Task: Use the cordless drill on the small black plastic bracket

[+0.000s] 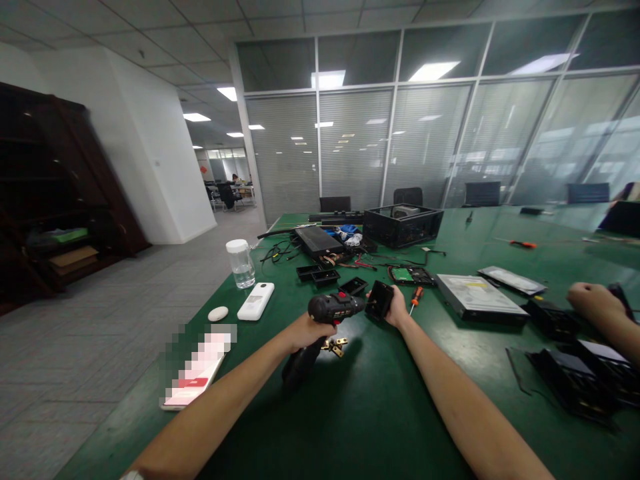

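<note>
My left hand [315, 328] is wrapped round the grip of a black cordless drill [334, 307] with red accents, its nose pointing right. In my right hand [397, 308] is a small black box [379, 300], its open side facing the drill. The drill's tip is close to the box; I cannot tell whether they touch. Several brass-coloured metal pieces [339, 346] lie on the green table below the drill. More black boxes [325, 277] sit just beyond, and an orange-handled screwdriver [417, 297] lies right of my right hand.
At left are a water jar [241, 264], a white device [256, 301] and a phone [200, 373]. An optical drive [477, 297] and black parts [570, 380] lie right, near another person's hand [593, 300]. Behind stands a black computer case [403, 226] among cables.
</note>
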Available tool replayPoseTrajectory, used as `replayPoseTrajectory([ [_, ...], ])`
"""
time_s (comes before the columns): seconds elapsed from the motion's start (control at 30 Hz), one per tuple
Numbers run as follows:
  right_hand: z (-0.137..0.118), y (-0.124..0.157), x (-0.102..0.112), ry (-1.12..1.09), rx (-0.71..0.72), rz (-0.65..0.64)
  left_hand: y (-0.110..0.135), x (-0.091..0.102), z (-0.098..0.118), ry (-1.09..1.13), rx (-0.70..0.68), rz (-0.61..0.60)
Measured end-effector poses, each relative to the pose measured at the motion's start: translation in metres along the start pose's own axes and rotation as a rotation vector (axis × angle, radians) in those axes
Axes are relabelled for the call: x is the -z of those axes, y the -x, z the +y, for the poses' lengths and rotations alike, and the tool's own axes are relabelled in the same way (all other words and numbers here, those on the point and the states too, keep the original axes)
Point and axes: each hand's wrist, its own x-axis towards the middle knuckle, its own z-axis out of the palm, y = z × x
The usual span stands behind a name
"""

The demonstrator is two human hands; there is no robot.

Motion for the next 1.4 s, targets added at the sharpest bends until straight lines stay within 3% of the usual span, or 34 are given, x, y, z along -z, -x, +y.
replayPoseTrajectory([
  [0.3, -0.005, 0.002, 0.007, -0.047, -0.061, -0.128, -0.001, 0.0, -0.001, -0.012, -0.007, -0.013],
  [0.53, 0.0, -0.002, 0.004, -0.013, -0.001, -0.004, 0.0, 0.0, 0.0, -0.031, 0.006, 0.006],
  [0.73, -0.004, 0.0, 0.007, -0.042, -0.056, -0.104, 0.0, 0.0, 0.0, -0.026, -0.009, 0.005],
  [1.4, -0.002, -0.003, 0.011, -0.036, -0.033, -0.104, 0.0, -0.001, 0.0, -0.026, 0.006, 0.002],
])
